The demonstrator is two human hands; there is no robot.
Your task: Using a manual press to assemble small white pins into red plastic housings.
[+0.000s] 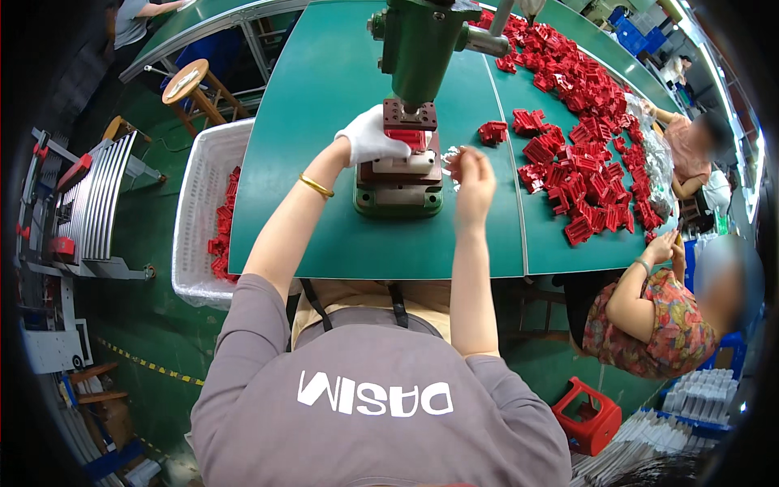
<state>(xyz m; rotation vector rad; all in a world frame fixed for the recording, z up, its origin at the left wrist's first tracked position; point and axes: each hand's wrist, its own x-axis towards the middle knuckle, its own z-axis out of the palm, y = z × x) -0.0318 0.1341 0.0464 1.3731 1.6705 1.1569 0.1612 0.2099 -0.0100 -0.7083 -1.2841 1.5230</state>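
A green hand press (422,61) stands on the green table in front of me. Between its upper block and the white fixture (406,165) sits a red plastic part (415,140). My left hand (369,136), in a white glove, grips that part from the left, its thumb lying along the near side. Right of the press base is my bare right hand (475,178), fingers curled and fingertips close together. Beside those fingertips lie several small white pieces (450,154); whether one is pinched is too small to tell. A single red part (492,133) lies just beyond this hand.
A large heap of red plastic parts (584,162) covers the table's right side. At the left edge stands a white basket (188,219) holding more red parts. Two people sit along the right side, the nearer in a patterned shirt (653,325). A red stool (592,422) is behind at right.
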